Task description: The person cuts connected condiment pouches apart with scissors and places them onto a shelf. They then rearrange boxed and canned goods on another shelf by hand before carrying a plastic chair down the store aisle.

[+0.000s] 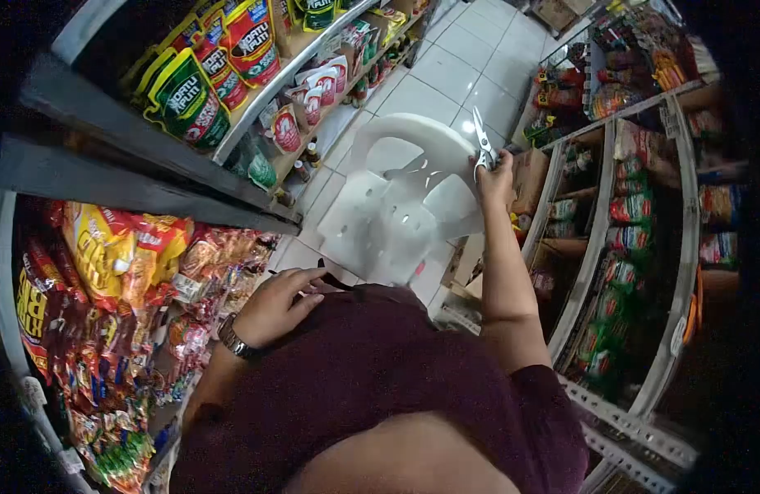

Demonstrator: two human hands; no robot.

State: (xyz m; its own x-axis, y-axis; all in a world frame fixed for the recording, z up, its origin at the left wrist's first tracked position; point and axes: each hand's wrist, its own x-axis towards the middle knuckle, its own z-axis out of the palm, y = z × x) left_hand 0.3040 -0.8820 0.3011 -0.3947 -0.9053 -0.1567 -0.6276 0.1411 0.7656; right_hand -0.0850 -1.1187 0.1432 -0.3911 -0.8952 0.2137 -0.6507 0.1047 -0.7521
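My right hand [498, 177] is raised over the right side of a white plastic chair, holding a pair of scissors [483, 142] by the handles. The silver blades point up and away from me, pressed close together. My left hand [273, 306], with a metal watch [233, 337] on its wrist, is at my waist by the hem of my dark maroon shirt [380, 362]. Its fingers stretch forward with the thumb apart. Thin black strap-like pieces [335, 281] show beside the fingertips; whether the hand touches them I cannot tell.
The white plastic chair [347, 216] stands in front of me on the tiled floor [429, 78]. Snack bags [100, 255] fill the left shelf, with condiment pouches [252, 41] farther up. On the right, metal-edged shelves [590, 255] hold packaged goods, with cardboard boxes [528, 177] close to the chair.
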